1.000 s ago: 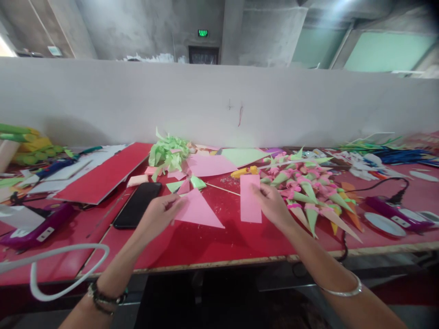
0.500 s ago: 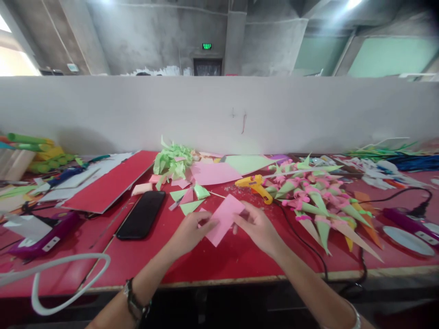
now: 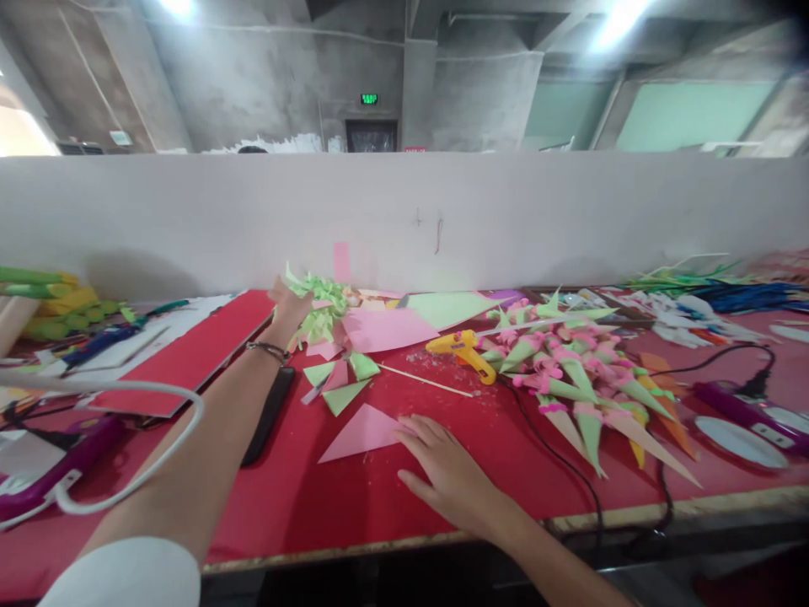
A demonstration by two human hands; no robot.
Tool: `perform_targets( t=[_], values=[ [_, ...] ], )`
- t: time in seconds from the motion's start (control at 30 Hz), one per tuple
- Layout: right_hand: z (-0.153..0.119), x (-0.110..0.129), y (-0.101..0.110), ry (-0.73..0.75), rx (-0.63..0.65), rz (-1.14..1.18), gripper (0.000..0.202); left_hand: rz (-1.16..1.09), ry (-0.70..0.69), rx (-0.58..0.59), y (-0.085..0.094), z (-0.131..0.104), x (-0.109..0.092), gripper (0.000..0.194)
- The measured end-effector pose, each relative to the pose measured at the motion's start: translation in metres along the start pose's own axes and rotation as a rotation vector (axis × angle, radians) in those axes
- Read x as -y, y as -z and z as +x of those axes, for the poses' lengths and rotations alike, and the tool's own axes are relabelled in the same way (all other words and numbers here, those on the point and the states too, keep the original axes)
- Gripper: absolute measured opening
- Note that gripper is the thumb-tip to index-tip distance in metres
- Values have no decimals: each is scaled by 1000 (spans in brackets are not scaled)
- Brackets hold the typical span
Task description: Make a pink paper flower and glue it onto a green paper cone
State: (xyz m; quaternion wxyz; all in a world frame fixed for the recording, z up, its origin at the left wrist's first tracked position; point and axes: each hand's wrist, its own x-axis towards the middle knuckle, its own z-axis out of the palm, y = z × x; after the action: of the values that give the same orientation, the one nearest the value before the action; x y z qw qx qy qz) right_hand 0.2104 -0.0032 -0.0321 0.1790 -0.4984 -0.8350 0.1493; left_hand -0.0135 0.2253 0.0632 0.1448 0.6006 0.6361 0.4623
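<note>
In the head view, our left hand (image 3: 291,308) is now away from the right, left of centre by the green strips (image 3: 329,319), and the pink rectangle (image 3: 341,262) is now high against the white partition (image 3: 253,219). We cannot tell how the left fingers stand; those of our right hand (image 3: 446,474) spread loosely at the right corner of the pink triangle (image 3: 361,436), low centre of frame. We judge that sheet light, thin and easily creased, best pinched by a corner.
</note>
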Motion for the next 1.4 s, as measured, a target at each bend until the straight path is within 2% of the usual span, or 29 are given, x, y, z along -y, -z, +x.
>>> perform_targets(
  t=[0.07,0.13,0.2,0.3,0.4,0.43,0.53,0.67,0.73,0.83,0.93,1.1,1.2,1.27,1.4],
  values=[
    [0,1,4,-20,12,20,52,31,-2,-23,-3,-9,4,59],
    [2,2,9,-39,20,49,57,53,-38,37,-5,-25,8,58],
    [7,3,13,-69,32,76,60,61,-102,172,-5,-49,9,49],
    [22,3,15,-104,56,73,63,72,-222,397,3,-101,12,44],
    [38,3,11,-31,23,12,55,155,-396,696,15,-155,19,60],
    [42,3,9,-4,5,-8,51,192,-416,754,19,-170,22,63],
    [50,5,5,49,-56,-48,38,239,-402,709,23,-199,32,62],
    [51,5,7,81,-143,-49,18,156,-414,630,22,-212,36,67],
    [48,3,10,114,-123,18,15,158,-451,645,23,-215,32,70],
    [40,-4,19,143,-43,99,19,275,-619,713,30,-220,21,75],
    [29,-12,29,111,-27,87,23,422,-794,775,37,-219,10,76],
    [19,-28,34,179,13,254,26,459,-930,904,39,-214,3,70],
    [14,-35,33,217,61,342,22,459,-999,850,33,-218,4,43],
    [8,-35,34,235,82,262,23,491,-1063,783,28,-223,5,31],
    [-10,-26,39,333,50,-61,28,595,-1141,737,22,-237,5,27]
  ],
)
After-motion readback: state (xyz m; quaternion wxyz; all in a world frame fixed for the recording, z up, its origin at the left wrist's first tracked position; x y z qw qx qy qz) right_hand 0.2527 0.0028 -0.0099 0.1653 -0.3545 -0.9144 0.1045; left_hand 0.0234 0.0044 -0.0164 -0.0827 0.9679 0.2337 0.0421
